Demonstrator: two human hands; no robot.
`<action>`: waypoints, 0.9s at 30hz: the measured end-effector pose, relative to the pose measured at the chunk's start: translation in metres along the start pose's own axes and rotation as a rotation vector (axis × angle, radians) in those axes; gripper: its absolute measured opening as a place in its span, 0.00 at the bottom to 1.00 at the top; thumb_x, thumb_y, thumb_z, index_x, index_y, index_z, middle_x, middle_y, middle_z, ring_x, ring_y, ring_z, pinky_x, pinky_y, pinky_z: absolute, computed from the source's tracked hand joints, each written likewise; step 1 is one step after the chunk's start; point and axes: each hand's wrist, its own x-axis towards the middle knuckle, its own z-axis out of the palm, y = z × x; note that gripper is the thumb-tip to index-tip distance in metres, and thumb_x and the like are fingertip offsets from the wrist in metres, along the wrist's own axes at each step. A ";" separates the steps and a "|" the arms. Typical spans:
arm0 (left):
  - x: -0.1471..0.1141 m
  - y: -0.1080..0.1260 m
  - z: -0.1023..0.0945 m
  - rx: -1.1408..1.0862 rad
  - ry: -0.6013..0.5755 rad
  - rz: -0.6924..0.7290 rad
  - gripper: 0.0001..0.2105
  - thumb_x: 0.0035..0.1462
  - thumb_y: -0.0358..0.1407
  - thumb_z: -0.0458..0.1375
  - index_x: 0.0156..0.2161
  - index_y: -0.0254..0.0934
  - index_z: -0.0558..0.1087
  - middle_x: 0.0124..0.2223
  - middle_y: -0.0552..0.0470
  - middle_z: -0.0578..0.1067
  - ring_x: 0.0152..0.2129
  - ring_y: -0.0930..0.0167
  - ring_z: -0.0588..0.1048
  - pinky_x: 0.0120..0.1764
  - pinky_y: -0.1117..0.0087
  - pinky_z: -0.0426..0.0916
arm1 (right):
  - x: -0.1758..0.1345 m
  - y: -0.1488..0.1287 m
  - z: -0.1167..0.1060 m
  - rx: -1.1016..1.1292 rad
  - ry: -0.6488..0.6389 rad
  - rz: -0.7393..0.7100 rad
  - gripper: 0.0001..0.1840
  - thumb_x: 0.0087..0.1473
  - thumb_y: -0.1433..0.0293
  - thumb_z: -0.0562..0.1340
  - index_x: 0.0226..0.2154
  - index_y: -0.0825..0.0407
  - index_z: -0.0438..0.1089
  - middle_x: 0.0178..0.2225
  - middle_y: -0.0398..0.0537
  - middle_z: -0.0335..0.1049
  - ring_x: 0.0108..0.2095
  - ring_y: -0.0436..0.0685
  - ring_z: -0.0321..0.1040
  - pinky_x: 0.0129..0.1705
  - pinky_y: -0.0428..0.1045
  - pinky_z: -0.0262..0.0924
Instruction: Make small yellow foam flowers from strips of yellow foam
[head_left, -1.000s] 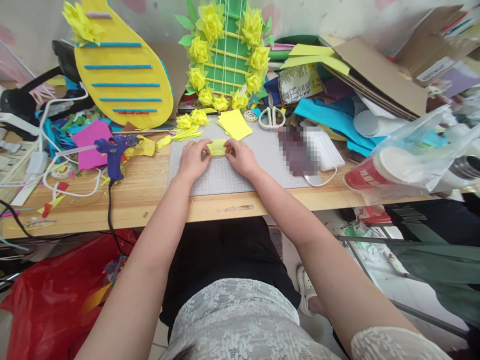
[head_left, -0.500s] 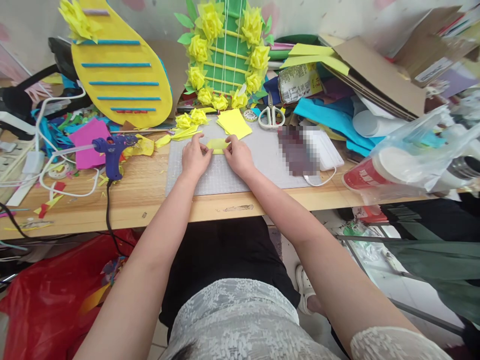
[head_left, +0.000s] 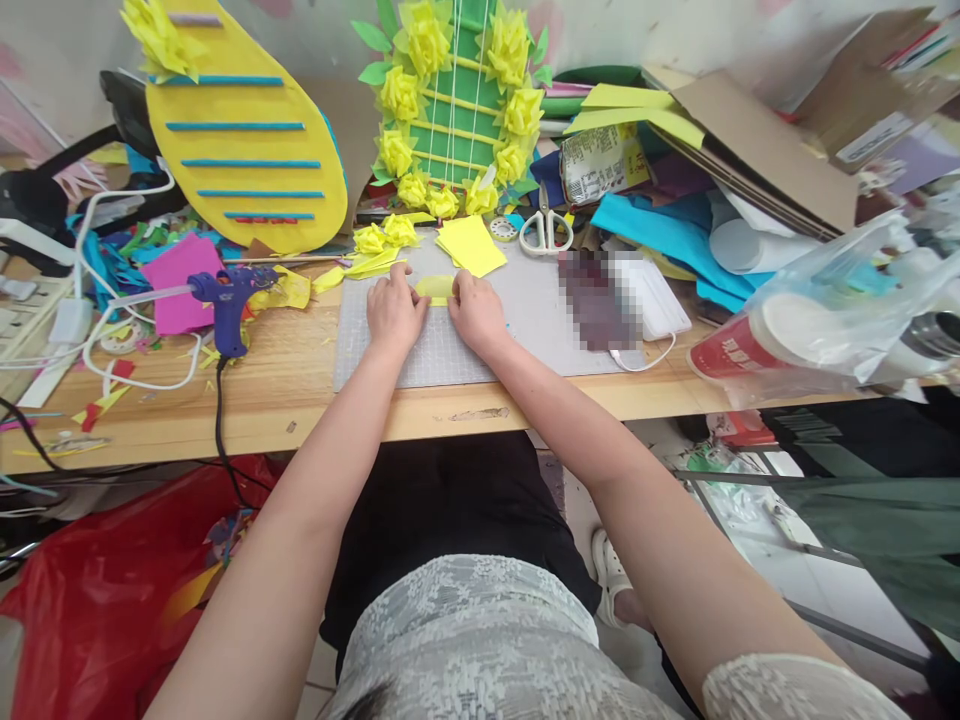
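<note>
Both my hands pinch a small piece of yellow paper [head_left: 436, 289] over the grey cutting mat [head_left: 525, 330]. My left hand [head_left: 394, 308] grips its left end, and my right hand [head_left: 477, 306] grips its right end. A folded or doubled band runs along the paper's near edge. Just beyond my hands lies a stack of yellow paper sheets [head_left: 472, 246]. To its left are small yellow paper flowers [head_left: 386, 235] with yellow strips under them. White-handled scissors [head_left: 547, 232] rest at the mat's back edge.
A blue glue gun [head_left: 231, 308] with a black cord stands at left. Behind are a yellow pear-shaped board [head_left: 247, 145] and a green stringed board [head_left: 457, 110] ringed with yellow flowers. A white power bank [head_left: 652, 295] and a red cup [head_left: 739, 345] in plastic sit right.
My fingers have pressed closer down on the yellow paper, whose far part looks more curved now. Both hands stay in nearly the same place.
</note>
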 end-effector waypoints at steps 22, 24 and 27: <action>0.000 0.002 0.006 0.044 -0.043 0.119 0.06 0.54 0.38 0.58 0.34 0.42 0.76 0.45 0.43 0.69 0.51 0.54 0.62 0.55 0.50 0.52 | 0.001 -0.003 0.003 -0.094 -0.037 -0.110 0.13 0.60 0.75 0.51 0.42 0.59 0.69 0.45 0.62 0.68 0.50 0.64 0.62 0.52 0.57 0.58; 0.000 0.002 0.005 0.047 -0.040 0.100 0.06 0.53 0.35 0.57 0.34 0.43 0.77 0.45 0.44 0.68 0.51 0.55 0.62 0.56 0.50 0.52 | 0.001 -0.004 0.002 -0.092 -0.046 -0.094 0.13 0.60 0.76 0.50 0.42 0.60 0.68 0.45 0.62 0.67 0.50 0.63 0.62 0.53 0.56 0.57; -0.001 0.001 0.004 0.044 -0.041 0.082 0.09 0.52 0.30 0.55 0.34 0.44 0.77 0.44 0.44 0.68 0.50 0.56 0.63 0.56 0.51 0.53 | 0.000 -0.006 0.001 -0.093 -0.073 -0.075 0.15 0.60 0.78 0.49 0.43 0.59 0.68 0.46 0.62 0.67 0.51 0.62 0.62 0.53 0.55 0.57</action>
